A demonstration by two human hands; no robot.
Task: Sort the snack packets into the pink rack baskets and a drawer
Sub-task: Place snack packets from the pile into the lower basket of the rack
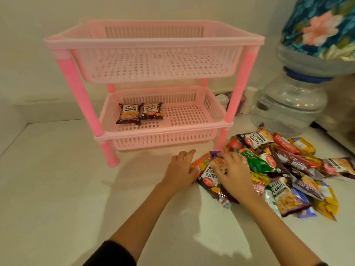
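Pressing both hands on pile | left hand grip released | right hand grip grasping peanut packet

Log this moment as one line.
left hand: beside pile | right hand: on peanut packet | lower basket: two packets | upper basket: empty

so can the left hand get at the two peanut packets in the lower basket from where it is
Probably yes: the left hand lies just in front of the rack, and the lower basket is open on top, with the peanut packets uncovered near its left end.
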